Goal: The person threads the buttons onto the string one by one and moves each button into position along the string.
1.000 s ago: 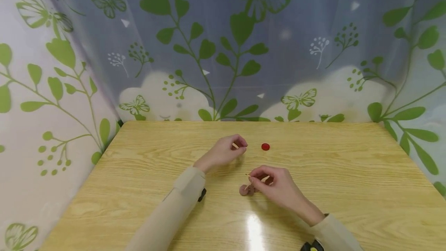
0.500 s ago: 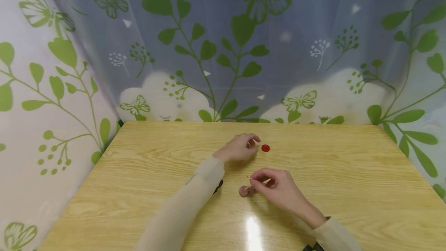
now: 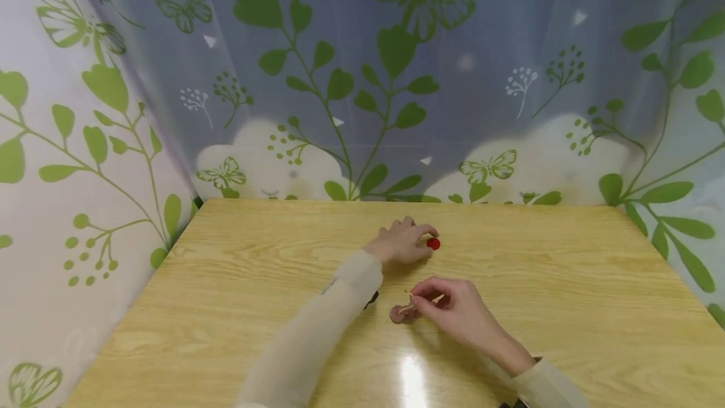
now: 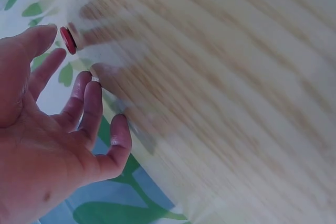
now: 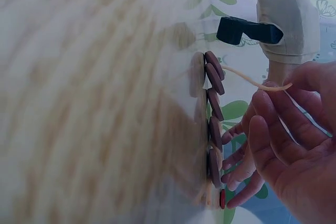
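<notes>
A red button-like disc [image 3: 433,243] lies flat on the table towards the back. My left hand [image 3: 402,243] reaches to it from the left, thumb and forefinger parted at its edge, the other fingers spread. In the left wrist view, the red disc [image 4: 68,40] sits just beyond those two fingertips. Nearer the front, my right hand [image 3: 455,307] pinches a thin yellowish cord [image 5: 247,78] near its end between thumb and forefinger. From there the cord runs down to several brown discs [image 5: 214,103] in a row on the table, partly hidden by the right hand in the head view.
The wood-grain table [image 3: 238,307] ends at a patterned curtain [image 3: 317,80] behind it, with more curtain at both sides. Each wrist carries a black strap device, such as the left one [image 5: 247,30]. Light glares on the table's front [image 3: 413,376].
My left hand has moved right across the table to the red disc, its thumb and forefinger now at the edge. My right hand holds the cord almost in the same place.
</notes>
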`<state>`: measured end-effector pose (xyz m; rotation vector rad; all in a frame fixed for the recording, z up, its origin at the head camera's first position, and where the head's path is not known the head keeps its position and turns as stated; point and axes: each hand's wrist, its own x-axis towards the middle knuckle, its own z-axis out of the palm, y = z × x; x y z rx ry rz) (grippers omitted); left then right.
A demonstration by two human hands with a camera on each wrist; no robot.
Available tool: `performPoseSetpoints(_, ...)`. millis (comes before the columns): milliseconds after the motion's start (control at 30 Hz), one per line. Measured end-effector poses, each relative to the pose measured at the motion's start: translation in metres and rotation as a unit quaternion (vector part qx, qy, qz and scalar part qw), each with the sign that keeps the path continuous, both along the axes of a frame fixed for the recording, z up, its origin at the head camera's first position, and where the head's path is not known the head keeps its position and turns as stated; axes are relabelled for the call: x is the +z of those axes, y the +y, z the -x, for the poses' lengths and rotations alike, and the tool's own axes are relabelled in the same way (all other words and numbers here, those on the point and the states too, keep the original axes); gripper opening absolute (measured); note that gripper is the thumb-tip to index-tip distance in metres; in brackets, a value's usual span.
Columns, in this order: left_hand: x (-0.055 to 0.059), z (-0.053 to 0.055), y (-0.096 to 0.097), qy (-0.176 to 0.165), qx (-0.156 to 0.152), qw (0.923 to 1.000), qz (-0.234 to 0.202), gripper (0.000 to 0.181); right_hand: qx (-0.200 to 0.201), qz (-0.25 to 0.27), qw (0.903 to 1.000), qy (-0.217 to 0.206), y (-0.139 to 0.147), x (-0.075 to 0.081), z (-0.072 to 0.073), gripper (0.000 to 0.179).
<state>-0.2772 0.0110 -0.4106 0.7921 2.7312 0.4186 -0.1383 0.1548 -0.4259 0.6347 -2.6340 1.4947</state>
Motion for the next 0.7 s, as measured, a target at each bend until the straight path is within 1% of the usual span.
performPoseSetpoints(133,-0.002,-0.001,0.001,0.0,0.0,0.9999,0.01,0.037,0.0,-0.004,1.0,-0.006,0.0,-0.001,-0.001,0.008)
performPoseSetpoints(367,-0.005,-0.001,-0.006,0.001,-0.005,1.0,-0.003,0.029,-0.003,-0.006,1.0,-0.003,0.0,-0.002,0.0,0.008)
performPoseSetpoints(567,-0.003,-0.004,-0.015,-0.002,-0.009,0.9999,-0.008,0.026,-0.009,-0.006,0.9999,0.006,0.002,-0.003,0.0,0.007)
performPoseSetpoints(700,-0.001,-0.007,-0.018,0.0,-0.016,0.9999,-0.002,0.029,-0.013,-0.006,0.9999,0.006,0.004,-0.003,-0.001,0.007)
